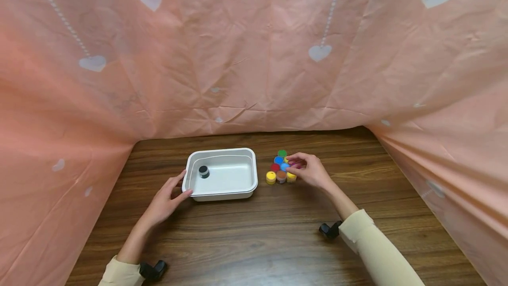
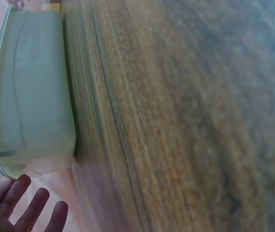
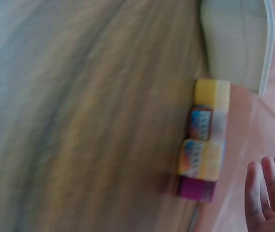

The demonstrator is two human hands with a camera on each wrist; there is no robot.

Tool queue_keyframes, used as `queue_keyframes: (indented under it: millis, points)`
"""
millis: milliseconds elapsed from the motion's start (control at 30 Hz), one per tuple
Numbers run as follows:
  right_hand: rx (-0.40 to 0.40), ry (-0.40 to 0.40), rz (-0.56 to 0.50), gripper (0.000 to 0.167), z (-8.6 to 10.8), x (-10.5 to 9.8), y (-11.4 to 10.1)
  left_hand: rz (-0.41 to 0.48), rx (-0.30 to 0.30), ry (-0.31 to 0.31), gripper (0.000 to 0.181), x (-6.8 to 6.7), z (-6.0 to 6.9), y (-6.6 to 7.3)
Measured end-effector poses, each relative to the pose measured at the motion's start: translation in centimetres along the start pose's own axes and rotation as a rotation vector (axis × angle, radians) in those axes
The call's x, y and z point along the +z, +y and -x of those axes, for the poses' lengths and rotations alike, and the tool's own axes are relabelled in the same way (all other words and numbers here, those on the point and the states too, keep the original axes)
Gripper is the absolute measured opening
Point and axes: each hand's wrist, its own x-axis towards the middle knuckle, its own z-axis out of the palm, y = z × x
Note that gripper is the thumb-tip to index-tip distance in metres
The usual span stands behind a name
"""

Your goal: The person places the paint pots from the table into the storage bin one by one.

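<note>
In the head view, right of centre, the right hand point(image 1: 311, 171) hides part of the small jars point(image 1: 275, 167); if it touches them, I cannot tell. In the right wrist view, labels point(image 3: 201, 124) are too blurred for reading, and the upper edge cuts the tray point(image 3: 236, 41). The left hand point(image 2: 28, 212) is cut off at lower left of its wrist view.

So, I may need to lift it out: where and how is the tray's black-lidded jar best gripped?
The black-lidded jar is probably best pinched on opposite sides near its top, from above: it is short, round and upright, and the raised walls of the white tray surround it, hampering a low sideways approach.
</note>
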Motion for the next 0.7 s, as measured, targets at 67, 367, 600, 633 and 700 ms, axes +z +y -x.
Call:
queue_keyframes:
  millis: [67,367,600,633,700]
  points:
    - [0.009,0.002,0.000,0.033,0.2,0.0,0.8,0.002,-0.001,-0.001,0.071,0.0,0.0,0.0]
    - [0.066,-0.023,0.024,0.029,0.4,0.4,3.4,-0.004,-0.003,-0.004,0.071,-0.1,0.1,0.1]
    - [0.060,-0.021,0.028,0.032,0.4,0.6,3.9,0.007,0.001,-0.005,0.071,-0.1,0.1,0.1]
    - [0.060,-0.017,0.033,0.032,0.4,0.6,3.9,0.009,0.000,-0.006,0.071,-0.1,0.1,0.1]
    - [0.060,-0.012,0.047,0.032,0.4,0.6,3.9,0.011,-0.001,-0.009,0.072,-0.1,0.0,0.1]
